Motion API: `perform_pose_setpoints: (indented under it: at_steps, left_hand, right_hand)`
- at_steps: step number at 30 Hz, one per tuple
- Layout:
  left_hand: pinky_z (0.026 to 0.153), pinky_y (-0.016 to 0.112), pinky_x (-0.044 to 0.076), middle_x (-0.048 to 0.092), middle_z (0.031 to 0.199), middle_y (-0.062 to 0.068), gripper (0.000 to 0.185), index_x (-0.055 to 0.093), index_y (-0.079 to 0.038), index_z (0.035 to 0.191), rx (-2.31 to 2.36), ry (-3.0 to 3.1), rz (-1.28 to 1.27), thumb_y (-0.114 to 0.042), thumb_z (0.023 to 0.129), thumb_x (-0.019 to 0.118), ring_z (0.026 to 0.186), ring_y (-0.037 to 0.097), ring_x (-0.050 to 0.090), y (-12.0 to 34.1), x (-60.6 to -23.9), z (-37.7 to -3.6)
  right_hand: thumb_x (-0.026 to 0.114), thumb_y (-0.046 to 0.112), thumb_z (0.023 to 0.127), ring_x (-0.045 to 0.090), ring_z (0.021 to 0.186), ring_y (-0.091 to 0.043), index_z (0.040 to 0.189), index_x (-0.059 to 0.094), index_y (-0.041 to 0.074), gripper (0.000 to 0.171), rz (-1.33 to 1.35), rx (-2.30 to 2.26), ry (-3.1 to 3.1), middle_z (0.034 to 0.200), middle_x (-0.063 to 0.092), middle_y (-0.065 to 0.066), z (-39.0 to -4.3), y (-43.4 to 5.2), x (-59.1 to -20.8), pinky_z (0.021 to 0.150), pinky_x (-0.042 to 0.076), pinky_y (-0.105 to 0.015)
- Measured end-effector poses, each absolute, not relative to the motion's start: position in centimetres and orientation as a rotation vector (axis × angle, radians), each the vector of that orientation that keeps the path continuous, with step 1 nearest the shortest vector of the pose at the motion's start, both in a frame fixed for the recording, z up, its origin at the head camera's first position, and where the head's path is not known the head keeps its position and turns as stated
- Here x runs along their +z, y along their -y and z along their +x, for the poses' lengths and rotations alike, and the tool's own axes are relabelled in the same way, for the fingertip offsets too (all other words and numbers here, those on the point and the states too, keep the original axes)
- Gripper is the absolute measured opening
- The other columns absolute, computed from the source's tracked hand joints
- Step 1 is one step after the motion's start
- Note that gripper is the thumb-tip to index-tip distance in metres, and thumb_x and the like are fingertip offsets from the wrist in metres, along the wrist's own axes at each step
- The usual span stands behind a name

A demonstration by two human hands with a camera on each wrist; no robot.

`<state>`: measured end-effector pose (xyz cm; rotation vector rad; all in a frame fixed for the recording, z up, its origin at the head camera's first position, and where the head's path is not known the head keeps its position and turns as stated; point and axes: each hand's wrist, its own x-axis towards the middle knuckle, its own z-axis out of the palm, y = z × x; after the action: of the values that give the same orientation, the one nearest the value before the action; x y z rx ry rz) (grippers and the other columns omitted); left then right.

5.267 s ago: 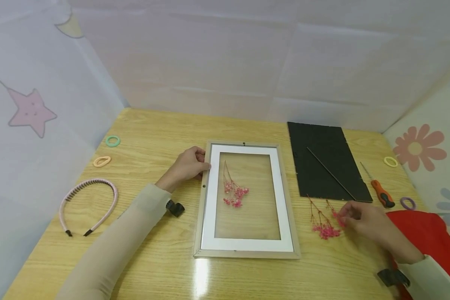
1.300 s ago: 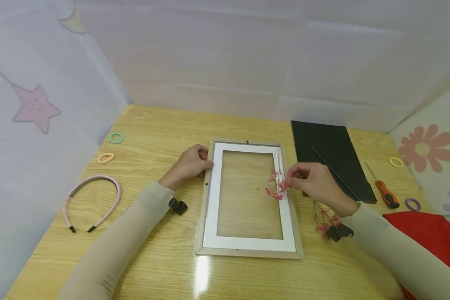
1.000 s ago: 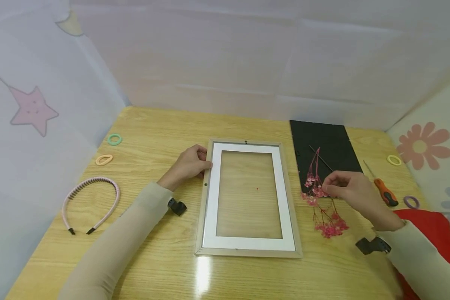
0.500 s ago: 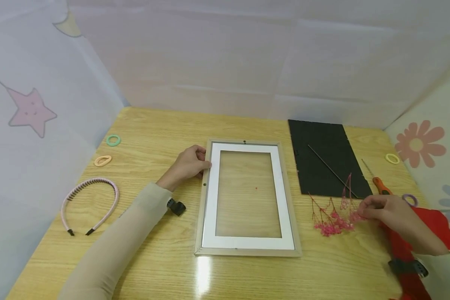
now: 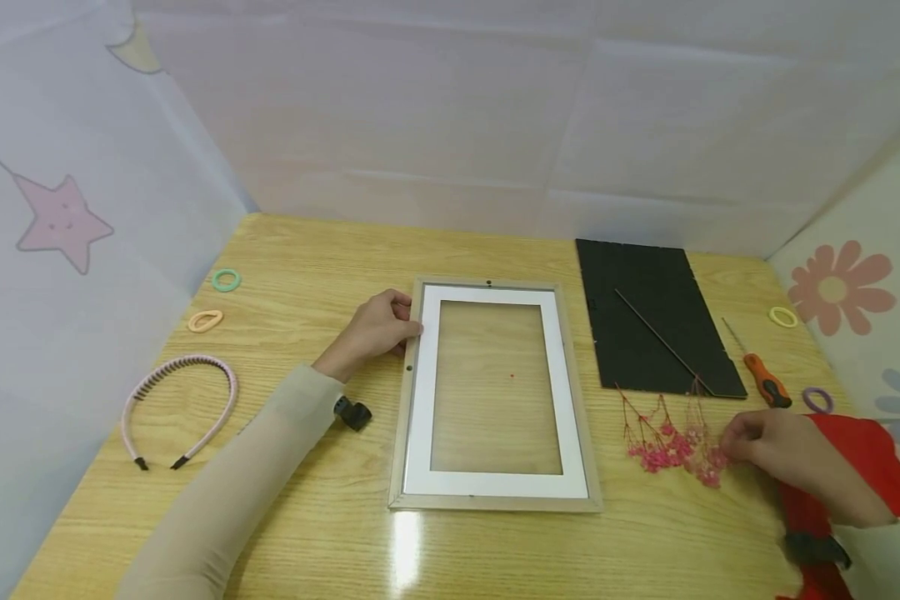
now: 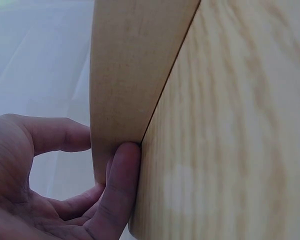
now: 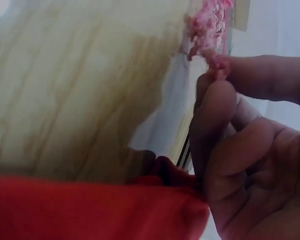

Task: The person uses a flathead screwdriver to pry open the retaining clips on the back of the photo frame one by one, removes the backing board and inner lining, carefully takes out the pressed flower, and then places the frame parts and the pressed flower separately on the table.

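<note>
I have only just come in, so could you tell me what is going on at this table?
A person sits at a wooden table with a picture frame lying flat on it. The left hand holds the frame's left edge. The right hand pinches a sprig of pink dried flowers on the table, right of the frame and just below the black backing board. Nothing but a tiny pink speck lies inside the frame's opening. An orange screwdriver lies nearby.

no readable text, labels, brands, numbers or signs on anything shown
</note>
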<state>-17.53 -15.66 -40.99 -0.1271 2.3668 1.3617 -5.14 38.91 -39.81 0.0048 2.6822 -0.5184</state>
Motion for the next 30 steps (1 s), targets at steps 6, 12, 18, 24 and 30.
perform_pose_setpoints:
  at_steps: [6,12,18,24,30]
  left_hand:
    - [0.070,0.032,0.064,0.055,0.123,0.012,0.054,0.046,-0.008,0.142,1.356,-2.379,-0.110,-0.028,0.096,0.067,0.085,0.023,0.069,15.6,-41.1,-17.5]
    - [0.070,0.032,0.064,0.055,0.122,0.013,0.051,0.046,-0.007,0.141,1.360,-2.377,-0.107,-0.024,0.097,0.066,0.084,0.024,0.069,15.7,-41.1,-17.5]
    - [0.069,0.033,0.064,0.054,0.119,0.013,0.047,0.046,-0.005,0.138,1.345,-2.392,-0.103,-0.021,0.098,0.065,0.083,0.024,0.067,15.7,-40.6,-17.4]
    - [0.068,0.032,0.064,0.054,0.116,0.013,0.044,0.048,-0.004,0.134,1.279,-2.427,-0.067,-0.022,0.097,0.065,0.082,0.025,0.069,15.8,-40.2,-17.0]
    - [0.068,0.032,0.064,0.055,0.115,0.013,0.044,0.049,-0.003,0.133,1.258,-2.439,-0.049,-0.021,0.097,0.066,0.079,0.025,0.070,15.5,-40.2,-16.6]
  right_hand:
    - [0.073,0.022,0.083,0.048,0.065,-0.009,0.078,0.070,0.019,0.007,-0.045,-0.401,-2.735,0.068,0.062,0.007,-5.0,-38.2,-40.0,0.057,0.036,-0.024]
    - [0.072,0.017,0.082,0.044,0.061,-0.014,0.075,0.066,0.019,0.009,-0.079,-0.300,-2.759,0.059,0.051,0.007,-4.4,-37.6,-39.8,0.054,0.030,-0.025]
    - [0.073,0.024,0.086,0.046,0.058,-0.014,0.086,0.066,0.010,0.016,-0.164,-0.209,-2.952,0.065,0.057,0.004,-3.9,-34.7,-38.1,0.050,0.036,-0.028]
    - [0.082,0.019,0.080,0.059,0.068,-0.011,0.092,0.069,0.011,0.020,-0.618,-0.351,-3.208,0.084,0.068,0.001,-3.4,-28.2,-36.7,0.052,0.048,-0.024]
    - [0.086,0.020,0.080,0.066,0.094,-0.011,0.115,0.067,0.012,0.041,-1.029,-0.622,-3.015,0.110,0.068,0.004,-2.4,-21.9,-36.9,0.077,0.061,-0.032]
